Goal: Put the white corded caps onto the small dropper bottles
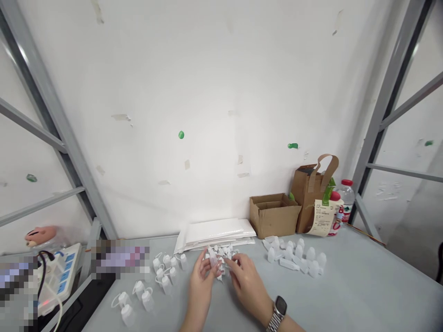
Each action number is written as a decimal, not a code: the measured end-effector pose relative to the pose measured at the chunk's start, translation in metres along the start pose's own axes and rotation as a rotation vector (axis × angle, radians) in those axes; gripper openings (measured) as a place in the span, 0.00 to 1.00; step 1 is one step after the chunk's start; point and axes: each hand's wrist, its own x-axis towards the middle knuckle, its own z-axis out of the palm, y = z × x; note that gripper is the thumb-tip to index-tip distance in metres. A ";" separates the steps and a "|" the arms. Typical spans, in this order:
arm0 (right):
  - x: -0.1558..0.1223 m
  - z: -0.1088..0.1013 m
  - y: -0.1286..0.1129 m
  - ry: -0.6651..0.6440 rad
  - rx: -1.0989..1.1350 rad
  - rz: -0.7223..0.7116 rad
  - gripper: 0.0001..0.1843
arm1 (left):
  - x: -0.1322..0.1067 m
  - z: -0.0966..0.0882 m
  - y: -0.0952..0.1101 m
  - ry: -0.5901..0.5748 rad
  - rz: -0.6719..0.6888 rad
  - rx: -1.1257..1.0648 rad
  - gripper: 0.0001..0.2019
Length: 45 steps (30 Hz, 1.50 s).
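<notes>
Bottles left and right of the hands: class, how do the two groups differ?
The left bottles look looped on top; the right bottles show no clear loops. The left bottles stand loosely spread; the right bottles crowd together, one lying flat. Both are whitish and on the grey table.

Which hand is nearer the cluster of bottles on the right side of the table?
Right. The right hand is left of the bottle cluster, with a gap between; the left hand is farther left, beyond the right hand.

left hand [201,275]: holds bottle [213,259] | right hand [248,275]: at white parts [227,251] | worktop [346,295]: bottles [166,286] both sides | rear: box [278,223] beside bag [303,198]
</notes>
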 end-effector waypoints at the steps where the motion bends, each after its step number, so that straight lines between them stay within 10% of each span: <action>1: 0.000 0.002 -0.004 -0.043 0.012 -0.023 0.26 | 0.001 -0.001 0.000 0.018 -0.002 0.002 0.34; 16: -0.002 0.026 -0.004 -0.210 -0.053 -0.089 0.10 | -0.003 -0.003 0.005 -0.017 0.032 0.113 0.33; 33: 0.020 -0.031 0.024 0.195 1.065 0.592 0.17 | -0.015 -0.006 -0.011 -0.288 0.305 0.535 0.15; 45: 0.018 -0.040 0.007 0.080 1.175 0.544 0.20 | -0.014 -0.006 -0.017 -0.464 0.319 0.615 0.14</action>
